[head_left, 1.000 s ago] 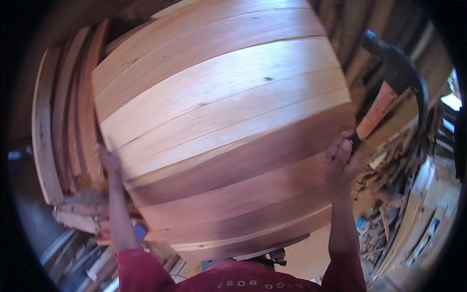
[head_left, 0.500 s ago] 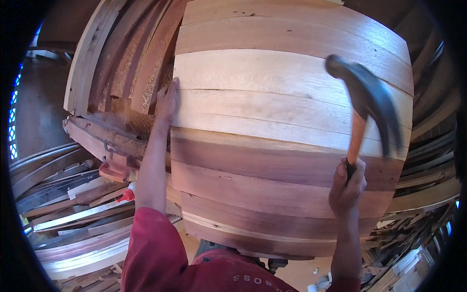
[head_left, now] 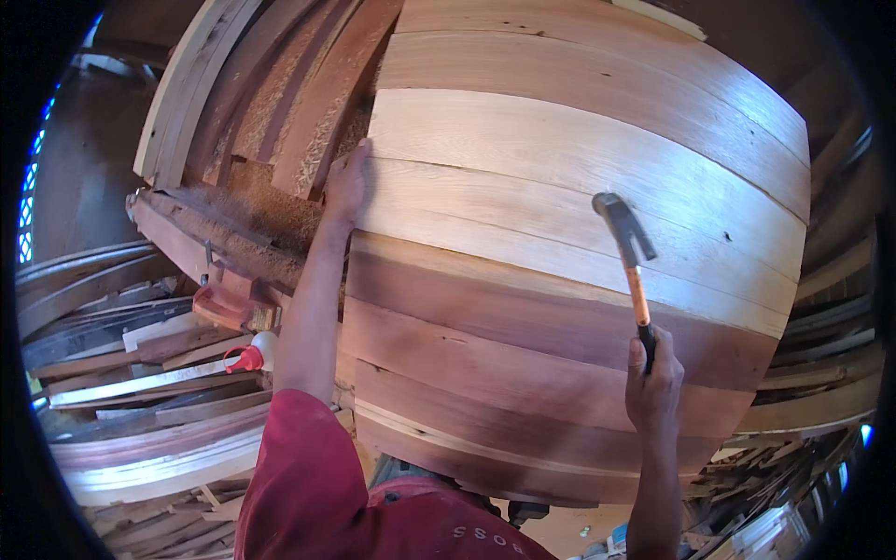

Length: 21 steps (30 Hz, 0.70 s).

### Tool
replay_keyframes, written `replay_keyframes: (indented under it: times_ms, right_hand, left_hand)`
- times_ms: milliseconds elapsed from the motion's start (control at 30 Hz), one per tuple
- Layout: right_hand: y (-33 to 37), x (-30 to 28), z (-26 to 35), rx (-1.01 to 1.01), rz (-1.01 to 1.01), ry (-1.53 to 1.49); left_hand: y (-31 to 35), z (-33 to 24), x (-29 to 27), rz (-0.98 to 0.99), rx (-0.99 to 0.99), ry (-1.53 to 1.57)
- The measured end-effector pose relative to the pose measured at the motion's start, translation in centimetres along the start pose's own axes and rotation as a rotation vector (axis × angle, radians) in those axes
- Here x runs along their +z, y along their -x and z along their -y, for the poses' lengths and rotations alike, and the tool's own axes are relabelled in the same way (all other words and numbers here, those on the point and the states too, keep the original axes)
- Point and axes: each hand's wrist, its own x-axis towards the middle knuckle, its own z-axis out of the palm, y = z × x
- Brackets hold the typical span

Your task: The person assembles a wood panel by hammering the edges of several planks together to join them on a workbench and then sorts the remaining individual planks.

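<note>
A wide panel of boards laid edge to edge (head_left: pixel 523 345), pale in the middle and reddish brown on both sides, lies before me. My left hand (head_left: pixel 347 185) is at the panel's left edge, closed against it, its fingertips partly hidden. Wrapped round the black grip of a claw hammer (head_left: pixel 637 287) is my right hand (head_left: pixel 655 383). The hammer's dark head is over the pale boards, right of the panel's middle; whether it touches the wood I cannot tell. Its handle is orange above the grip.
Left of the panel, long boards (head_left: pixel 308 121) lie among sawdust and shavings. A reddish clamp-like fitting (head_left: pixel 229 297) and a white bottle with a red cap (head_left: pixel 254 355) are nearer me. Stacked timber strips (head_left: pixel 149 439) fill the lower left; more offcuts (head_left: pixel 821 373) lie at right.
The hammer head has come down and leftward from a raised, blurred position to over the pale boards. My left hand has stayed at the panel's edge; the whole view has shifted slightly.
</note>
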Motion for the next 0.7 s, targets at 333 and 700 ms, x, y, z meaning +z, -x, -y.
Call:
replay_keyframes:
  times_ms: [333,700]
  right_hand:
    - [-1.8,2.6,2.5,-0.040,0.147,-0.042]
    - [-4.9,3.2,7.1,-0.182,0.260,-0.093]
  left_hand:
    - [2.2,-0.9,-0.8,0.027,0.006,0.106]
    - [1.8,-0.8,-1.8,0.213,-0.265,0.361]
